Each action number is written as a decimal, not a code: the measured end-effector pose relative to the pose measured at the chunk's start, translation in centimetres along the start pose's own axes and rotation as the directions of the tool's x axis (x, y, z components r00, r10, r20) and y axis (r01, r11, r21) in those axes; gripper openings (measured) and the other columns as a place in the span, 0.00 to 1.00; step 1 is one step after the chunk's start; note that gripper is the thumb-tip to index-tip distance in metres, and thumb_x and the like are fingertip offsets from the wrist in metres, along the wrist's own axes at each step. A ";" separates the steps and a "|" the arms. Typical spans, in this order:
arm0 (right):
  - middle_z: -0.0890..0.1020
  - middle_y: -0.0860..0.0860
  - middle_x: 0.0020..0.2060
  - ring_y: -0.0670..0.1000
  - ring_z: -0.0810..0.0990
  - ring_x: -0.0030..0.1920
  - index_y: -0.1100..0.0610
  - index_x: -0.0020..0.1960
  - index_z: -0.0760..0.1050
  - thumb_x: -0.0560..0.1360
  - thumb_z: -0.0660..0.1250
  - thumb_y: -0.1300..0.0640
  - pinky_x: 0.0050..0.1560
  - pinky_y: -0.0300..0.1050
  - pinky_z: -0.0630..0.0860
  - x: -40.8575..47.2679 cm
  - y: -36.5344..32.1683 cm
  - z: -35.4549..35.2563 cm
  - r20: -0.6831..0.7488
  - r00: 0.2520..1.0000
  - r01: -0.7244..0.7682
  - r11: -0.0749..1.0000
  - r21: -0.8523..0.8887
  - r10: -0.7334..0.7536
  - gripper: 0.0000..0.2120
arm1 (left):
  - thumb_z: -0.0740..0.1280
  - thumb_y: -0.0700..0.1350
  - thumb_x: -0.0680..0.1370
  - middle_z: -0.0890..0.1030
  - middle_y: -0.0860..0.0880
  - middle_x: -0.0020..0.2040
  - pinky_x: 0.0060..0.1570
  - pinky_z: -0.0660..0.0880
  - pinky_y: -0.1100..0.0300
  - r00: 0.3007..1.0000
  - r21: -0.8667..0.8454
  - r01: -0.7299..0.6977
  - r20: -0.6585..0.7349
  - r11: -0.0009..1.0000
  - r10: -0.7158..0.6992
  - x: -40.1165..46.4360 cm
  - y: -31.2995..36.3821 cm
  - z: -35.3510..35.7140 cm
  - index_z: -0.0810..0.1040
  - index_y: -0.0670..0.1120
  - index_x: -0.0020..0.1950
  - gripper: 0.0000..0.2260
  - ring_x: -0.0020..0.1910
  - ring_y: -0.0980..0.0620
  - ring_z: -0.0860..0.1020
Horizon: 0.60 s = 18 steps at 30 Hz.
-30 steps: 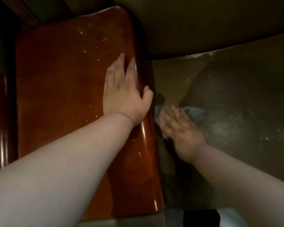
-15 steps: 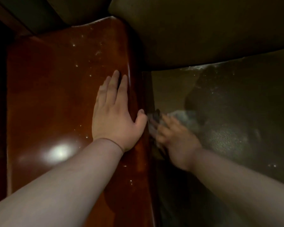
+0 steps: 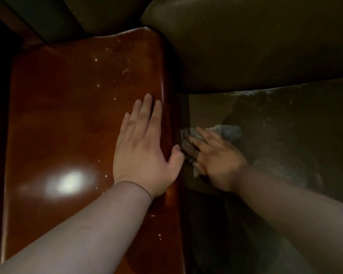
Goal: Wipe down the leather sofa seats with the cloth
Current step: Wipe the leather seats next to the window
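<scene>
A broad, glossy reddish-brown wooden armrest fills the left side, with a bright patch of reflected light near its lower middle and small pale specks scattered over the polish. The left hand lies flat on the armrest close to its right edge, its fingers straight and held together, the thumb hooked over the edge toward the seat. Just right of that edge, lower down and in shadow, the right hand presses a grey cloth onto the dark leather sofa seat; its fingers are spread apart and laid across the cloth, which bunches out beyond the fingertips. The cloth sits in the seat's left corner, beside the armrest. The hand is a little blurred. Pale dust speckles the leather to the right of the cloth. Above the seat bulges the dark leather back cushion.
</scene>
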State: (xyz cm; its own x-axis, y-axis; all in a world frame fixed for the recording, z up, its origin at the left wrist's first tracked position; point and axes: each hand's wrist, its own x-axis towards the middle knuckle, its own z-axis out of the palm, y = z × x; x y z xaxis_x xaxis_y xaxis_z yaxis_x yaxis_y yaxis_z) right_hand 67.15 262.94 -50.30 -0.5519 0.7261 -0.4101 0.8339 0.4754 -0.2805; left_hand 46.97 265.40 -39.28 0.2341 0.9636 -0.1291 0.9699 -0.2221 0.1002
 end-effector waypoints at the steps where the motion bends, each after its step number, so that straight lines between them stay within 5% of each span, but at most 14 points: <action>1: 0.46 0.48 0.84 0.57 0.39 0.83 0.45 0.84 0.41 0.83 0.49 0.42 0.78 0.56 0.36 1.1 1.2 -0.6 0.026 0.999 0.027 0.999 -0.024 -0.026 0.32 | 0.58 0.62 0.76 0.53 0.43 0.86 0.84 0.49 0.47 1.000 -0.001 -0.003 0.003 1.000 0.003 0.0 0.0 0.0 0.55 0.43 0.86 0.42 0.85 0.46 0.49; 4: 0.43 0.53 0.84 0.57 0.38 0.83 0.50 0.84 0.40 0.85 0.50 0.43 0.79 0.54 0.37 6.3 4.3 -3.4 0.067 0.992 -0.100 0.992 -0.073 0.105 0.33 | 0.59 0.61 0.77 0.54 0.43 0.86 0.84 0.49 0.47 1.000 -0.016 -0.011 -0.007 1.000 0.011 -0.1 0.0 0.0 0.55 0.43 0.86 0.41 0.86 0.46 0.50; 9: 0.46 0.51 0.85 0.56 0.43 0.84 0.48 0.85 0.44 0.86 0.47 0.42 0.82 0.54 0.43 7.4 4.0 -4.3 -0.004 0.957 -0.287 0.947 0.142 0.291 0.30 | 0.59 0.61 0.77 0.53 0.44 0.86 0.84 0.47 0.49 1.000 -0.020 -0.016 -0.014 1.000 0.015 0.0 0.0 0.0 0.55 0.43 0.86 0.41 0.86 0.47 0.49; 12: 0.48 0.52 0.85 0.58 0.43 0.84 0.44 0.84 0.43 0.86 0.46 0.41 0.82 0.57 0.44 2.0 5.1 -2.8 -0.083 0.837 -0.513 0.829 0.223 0.540 0.29 | 0.59 0.62 0.77 0.53 0.44 0.86 0.84 0.47 0.49 1.000 -0.002 -0.010 0.002 1.000 0.010 0.1 -0.1 -0.2 0.55 0.44 0.86 0.41 0.85 0.46 0.50; 15: 0.42 0.55 0.84 0.62 0.38 0.83 0.49 0.85 0.40 0.85 0.44 0.40 0.82 0.62 0.40 0.7 5.9 -3.2 0.035 0.680 -0.726 0.666 0.171 0.733 0.32 | 0.58 0.63 0.77 0.53 0.44 0.86 0.84 0.48 0.48 1.000 0.005 -0.005 0.024 1.000 0.005 0.3 0.0 -0.3 0.55 0.44 0.86 0.42 0.85 0.46 0.50; 16: 0.41 0.57 0.84 0.65 0.36 0.82 0.50 0.85 0.39 0.85 0.46 0.41 0.81 0.64 0.38 1.4 4.9 -3.6 0.065 0.697 -0.716 0.689 0.116 0.714 0.33 | 0.57 0.63 0.77 0.52 0.44 0.86 0.84 0.47 0.48 0.999 0.003 -0.006 0.038 1.000 0.006 0.3 0.0 -0.4 0.54 0.45 0.86 0.42 0.85 0.46 0.49; 18: 0.38 0.59 0.83 0.65 0.32 0.81 0.48 0.84 0.38 0.85 0.47 0.43 0.80 0.64 0.34 3.0 2.0 -3.8 0.061 0.852 -0.524 0.848 0.077 0.521 0.32 | 0.57 0.63 0.77 0.52 0.44 0.86 0.84 0.47 0.48 0.999 -0.006 -0.006 0.038 1.000 0.007 0.1 0.0 -0.5 0.54 0.45 0.86 0.42 0.85 0.46 0.49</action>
State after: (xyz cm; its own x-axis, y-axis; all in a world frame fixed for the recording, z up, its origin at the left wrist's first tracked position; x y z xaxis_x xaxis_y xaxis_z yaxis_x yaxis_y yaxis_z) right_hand 67.19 268.00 -48.79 -0.0363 0.8356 -0.5481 0.9958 -0.0158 -0.0900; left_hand 46.95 265.59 -38.83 0.2428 0.9558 -0.1658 0.9679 -0.2274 0.1067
